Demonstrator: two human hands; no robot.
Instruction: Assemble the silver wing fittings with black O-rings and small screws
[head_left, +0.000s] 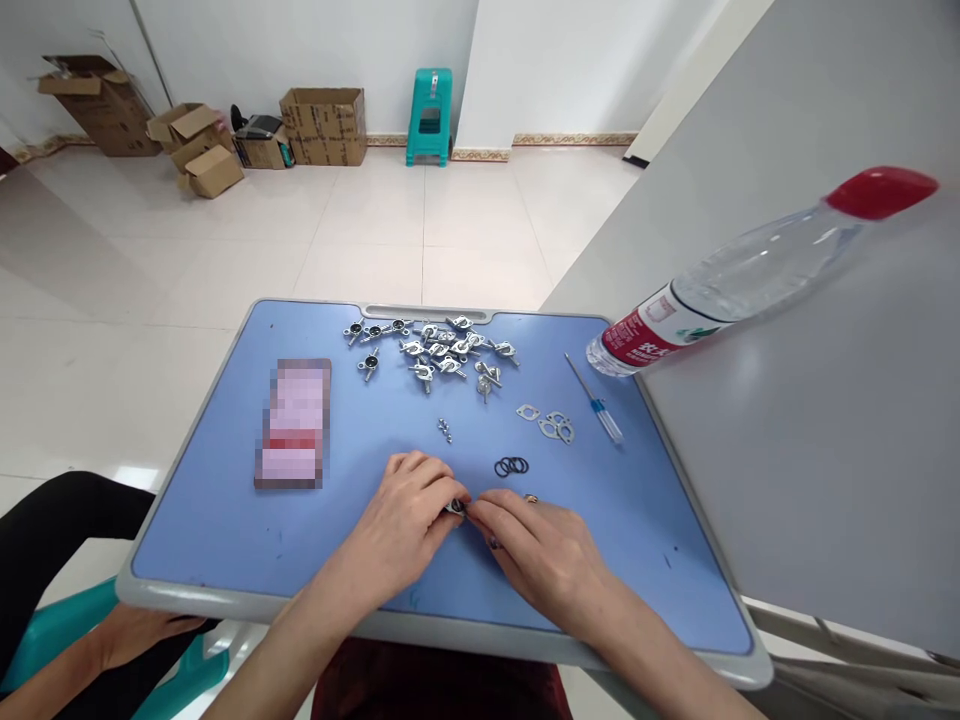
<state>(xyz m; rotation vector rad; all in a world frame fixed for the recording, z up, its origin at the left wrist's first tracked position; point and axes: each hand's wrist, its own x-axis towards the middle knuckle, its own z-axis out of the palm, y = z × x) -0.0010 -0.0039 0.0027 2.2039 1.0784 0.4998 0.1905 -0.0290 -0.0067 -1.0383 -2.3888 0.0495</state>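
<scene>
Near the table's front middle, my left hand (409, 510) is closed on a small metal fitting (454, 506) with a dark round opening. My right hand (544, 550) meets it from the right, thumb and fingertips pinched at the fitting's edge; what they hold is hidden. A small brass-coloured piece (531, 498) shows just behind the right hand's fingers. Past the hands lie several black rubber rings (511, 466), a few small screws (445, 431) and several flat metal gaskets (550, 427). Farther back is a pile of similar metal fittings (450, 350).
A screwdriver (595, 400) with a clear-and-blue handle lies at the right, beside a tall water bottle (667, 320) with a red cap. At the left is a blurred phone-like object (294, 425). Another person's hand (139, 630) rests beyond the blue table's (217, 540) left edge.
</scene>
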